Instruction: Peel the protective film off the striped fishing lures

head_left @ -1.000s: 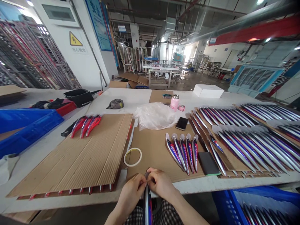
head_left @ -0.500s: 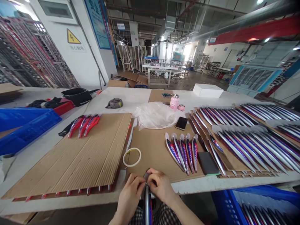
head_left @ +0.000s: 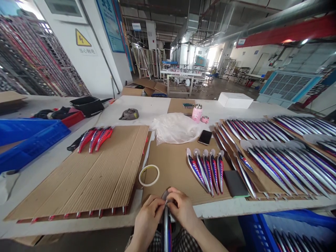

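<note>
A long silver, blue and red fishing lure (head_left: 166,229) points down toward my lap at the table's front edge. Its clear rounded lip (head_left: 165,194) shows above my fingertips. My left hand (head_left: 149,218) pinches the lip end from the left, thumb against forefinger. From the other side my right hand (head_left: 182,210) is closed at the same spot, its fingertips meeting the left ones. Whatever small part lies between the fingertips is hidden. Several similar lures (head_left: 206,171) lie in a row on the cardboard sheet (head_left: 170,164), right of my hands.
A roll of tape (head_left: 148,175) lies left of the lures. Nearby are a phone (head_left: 204,137), a dark flat block (head_left: 236,183), a plastic bag (head_left: 174,129) and a pink bottle (head_left: 196,112). Stacked cardboard (head_left: 86,178) stands left; rows of lures (head_left: 283,164) fill the right. A blue crate (head_left: 258,232) sits below.
The view has shifted slightly, so the scene sits a little further right. Both hands keep pinching the lure's lip end, with only small finger movement.
</note>
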Tool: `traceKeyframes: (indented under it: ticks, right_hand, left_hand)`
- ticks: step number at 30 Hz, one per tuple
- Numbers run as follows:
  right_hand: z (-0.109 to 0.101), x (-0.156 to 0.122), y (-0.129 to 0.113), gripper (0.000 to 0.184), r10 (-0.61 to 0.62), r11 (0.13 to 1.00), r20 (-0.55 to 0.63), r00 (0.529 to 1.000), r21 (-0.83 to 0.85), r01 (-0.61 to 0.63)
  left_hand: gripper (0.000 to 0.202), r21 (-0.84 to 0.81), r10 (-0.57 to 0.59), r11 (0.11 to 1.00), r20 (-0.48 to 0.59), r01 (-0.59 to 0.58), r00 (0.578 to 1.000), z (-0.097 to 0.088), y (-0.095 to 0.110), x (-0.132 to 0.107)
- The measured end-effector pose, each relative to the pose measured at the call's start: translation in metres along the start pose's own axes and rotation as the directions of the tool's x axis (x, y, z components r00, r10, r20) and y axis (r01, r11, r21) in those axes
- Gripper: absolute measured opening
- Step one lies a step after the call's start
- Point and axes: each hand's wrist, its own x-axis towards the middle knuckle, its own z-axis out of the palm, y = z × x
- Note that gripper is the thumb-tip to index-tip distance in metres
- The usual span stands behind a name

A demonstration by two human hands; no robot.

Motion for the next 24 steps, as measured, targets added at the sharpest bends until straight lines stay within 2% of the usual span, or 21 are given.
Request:
traceKeyframes:
  ticks: [3, 7, 14, 24]
  right_hand:
    - [-0.005, 0.003, 0.0, 0.039, 0.008, 1.0, 0.037, 0.999, -0.004, -0.008]
    - [-0.012, 0.007, -0.001, 0.018, 0.009, 1.0, 0.092, 0.996, 0.003, -0.009]
    - [-0.022, 0.012, -0.004, 0.022, -0.04, 0.998, 0.143, 0.989, 0.052, 0.032]
    - [-0.018, 0.018, 0.0, 0.02, -0.008, 0.999, 0.166, 0.986, -0.03, 0.013]
  left_hand:
    - [0.019, 0.009, -0.008, 1.0, 0.013, 0.008, 1.0, 0.0, 0.001, -0.001]
    - [0.021, 0.032, -0.027, 0.999, 0.007, 0.026, 1.0, 0.001, 0.003, -0.001]
    - [0.021, 0.06, -0.042, 0.997, 0.016, 0.041, 0.999, 0.0, 0.003, 0.0]
    - [0.022, 0.086, -0.085, 0.993, 0.055, 0.08, 0.995, -0.001, 0.005, 0.002]
